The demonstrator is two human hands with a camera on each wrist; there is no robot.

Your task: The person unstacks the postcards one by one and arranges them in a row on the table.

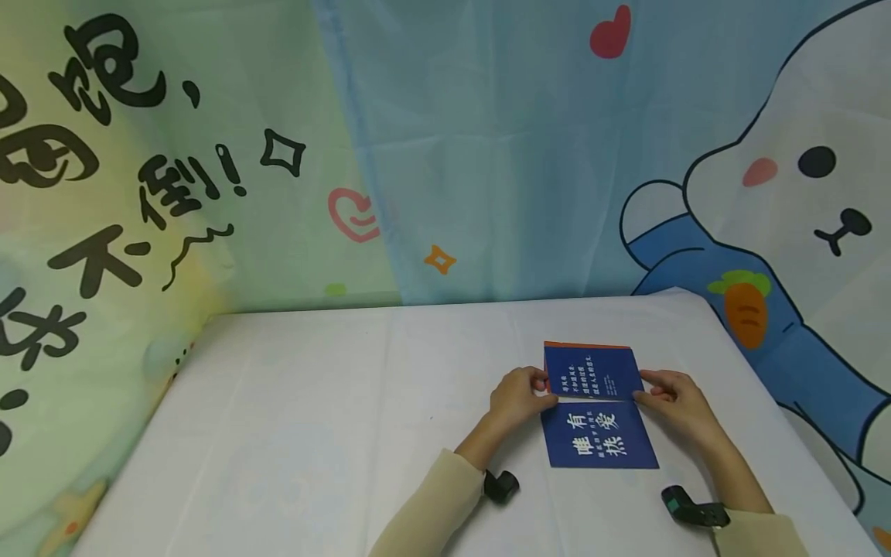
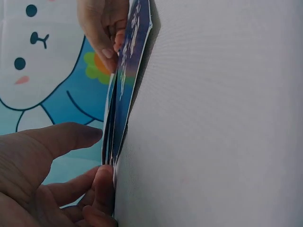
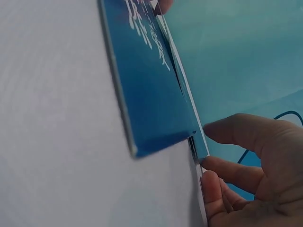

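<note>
Both left hand (image 1: 522, 394) and right hand (image 1: 678, 402): fingers pinched on near corners of upper Chinese-lettered blue panel (image 1: 592, 373), at its 8 and 4 o'clock. Lower Chinese-lettered blue panel (image 1: 602, 435) at 6 o'clock; whether joined, cannot tell. Pair toward 3 o'clock on white surface (image 1: 313, 433). Risk: uneven pull could crease edge; small corner hold could slip.
</note>
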